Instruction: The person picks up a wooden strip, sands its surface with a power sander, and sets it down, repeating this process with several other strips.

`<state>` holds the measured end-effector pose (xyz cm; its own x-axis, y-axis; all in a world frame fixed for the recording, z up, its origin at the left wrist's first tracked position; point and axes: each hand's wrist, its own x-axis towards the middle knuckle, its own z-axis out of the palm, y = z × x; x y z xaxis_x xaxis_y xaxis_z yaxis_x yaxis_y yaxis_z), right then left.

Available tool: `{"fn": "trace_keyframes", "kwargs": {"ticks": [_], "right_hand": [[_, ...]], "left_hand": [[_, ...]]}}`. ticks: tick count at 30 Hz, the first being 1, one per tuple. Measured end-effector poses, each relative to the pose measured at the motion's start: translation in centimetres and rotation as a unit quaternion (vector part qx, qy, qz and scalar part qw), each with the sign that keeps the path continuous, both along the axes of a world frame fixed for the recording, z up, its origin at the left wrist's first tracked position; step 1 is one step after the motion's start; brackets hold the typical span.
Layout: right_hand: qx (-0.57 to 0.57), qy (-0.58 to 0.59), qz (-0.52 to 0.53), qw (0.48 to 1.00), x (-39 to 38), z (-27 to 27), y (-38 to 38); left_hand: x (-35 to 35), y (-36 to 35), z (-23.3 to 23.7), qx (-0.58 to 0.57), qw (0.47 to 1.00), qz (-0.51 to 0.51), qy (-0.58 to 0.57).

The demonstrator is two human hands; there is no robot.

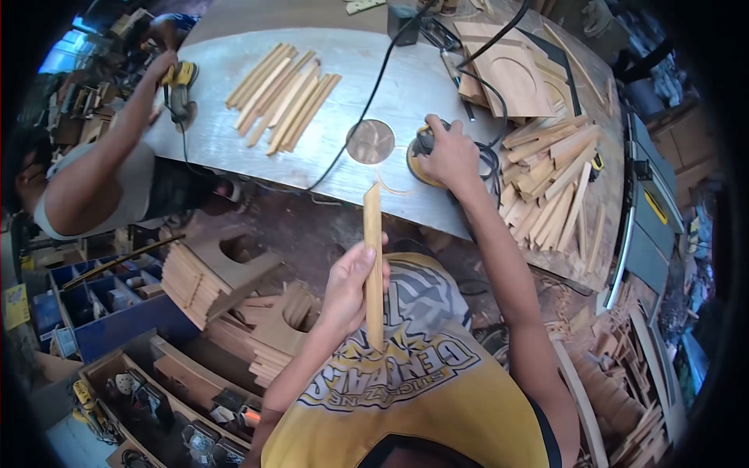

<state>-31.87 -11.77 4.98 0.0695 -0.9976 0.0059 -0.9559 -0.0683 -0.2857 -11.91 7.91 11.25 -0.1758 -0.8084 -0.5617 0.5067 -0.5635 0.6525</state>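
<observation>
My left hand [353, 282] is closed around a narrow wooden strip [374, 273] with an angled end, held upright in front of my chest. On the metal-topped table [328, 70], my right hand [454, 154] grips the top of a yellow and black sander [422, 148], its fingers wrapped over the housing. Left of the sander, a round disc [370, 142] lies on the metal surface. Further left, several similar wooden strips [285, 97] are laid out side by side.
A loose heap of wooden pieces [550, 187] lies right of my arm, below a wooden panel [503, 74]. A black cable [380, 78] crosses the table. At the left, another person's arm [109, 148] holds a yellow sander [181, 76]. Tool boxes [148, 343] stand at lower left.
</observation>
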Motion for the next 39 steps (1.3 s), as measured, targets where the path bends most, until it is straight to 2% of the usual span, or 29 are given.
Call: {"fn": "trace_keyframes", "kwargs": {"ticks": [1, 3, 6, 8, 9, 10, 12, 13, 15, 16, 18, 19, 20, 22, 26, 32, 35, 39], "right_hand": [[0.01, -0.005, 0.003, 1.0, 0.0, 0.2, 0.0], [0.019, 0.002, 0.01, 1.0, 0.0, 0.9, 0.3], [0.027, 0.002, 0.033, 0.999, 0.3, 1.1, 0.0], [0.025, 0.0, 0.052, 0.998, 0.2, 1.3, -0.4], [0.03, -0.003, 0.065, 0.997, 0.1, 1.3, -0.6], [0.036, -0.004, 0.08, 0.996, 0.1, 1.4, -0.7], [0.033, 0.005, 0.096, 0.995, 0.2, 1.4, -0.9], [0.03, 0.006, 0.113, 0.993, 0.2, 1.3, -0.9], [0.032, 0.016, 0.151, 0.988, 0.0, 1.1, -0.6], [0.031, 0.032, 0.162, 0.986, -0.2, 1.0, -0.4], [0.029, 0.029, 0.208, 0.977, -0.9, 1.0, 0.1], [0.033, 0.035, 0.215, 0.976, -1.1, 1.2, 0.5], [0.035, 0.036, 0.215, 0.975, -1.1, 1.7, 1.0], [0.053, 0.061, 0.21, 0.974, -0.6, 3.5, 2.4], [0.027, 0.044, 0.221, 0.974, 0.8, 5.1, 4.5], [0.065, 0.034, 0.267, 0.961, 4.0, 3.1, 5.6], [0.048, 0.051, 0.282, 0.957, 4.1, 2.5, 5.5], [0.049, 0.073, 0.257, 0.963, 3.1, 2.3, 4.3]], "left_hand": [[0.1, 1.0, 0.5, 0.006, 1.0, 0.003, 0.009], [0.6, 3.0, 1.4, 0.041, 0.994, -0.105, 0.01], [0.4, 4.3, 2.6, 0.012, 0.998, -0.06, -0.027], [0.6, 2.4, 2.0, -0.026, 0.997, 0.006, -0.071], [1.0, 0.7, 1.2, -0.035, 0.989, 0.008, -0.146], [1.5, -0.7, -0.4, -0.042, 0.975, 0.013, -0.219], [2.3, -2.8, -8.2, -0.097, 0.931, 0.021, -0.351], [2.3, -3.2, -11.6, -0.096, 0.934, 0.033, -0.344], [1.5, -3.1, -16.4, -0.124, 0.863, 0.002, -0.489], [1.0, -3.1, -17.1, -0.121, 0.87, 0.016, -0.477], [0.5, -3.4, -18.3, -0.133, 0.845, -0.102, -0.507], [0.1, -3.4, -19.9, -0.138, 0.849, -0.098, -0.501], [-0.2, -3.7, -19.6, -0.138, 0.856, -0.082, -0.491], [-0.4, -4.2, -19.1, -0.027, 0.815, -0.137, -0.562], [0.2, -5.2, -18.1, -0.049, 0.817, -0.171, -0.548], [-0.1, -5.6, -17.3, -0.02, 0.822, -0.167, -0.543], [0.4, -5.5, -17.5, -0.015, 0.825, -0.165, -0.54], [0.7, -5.6, -17.3, -0.018, 0.821, -0.164, -0.547]]}}
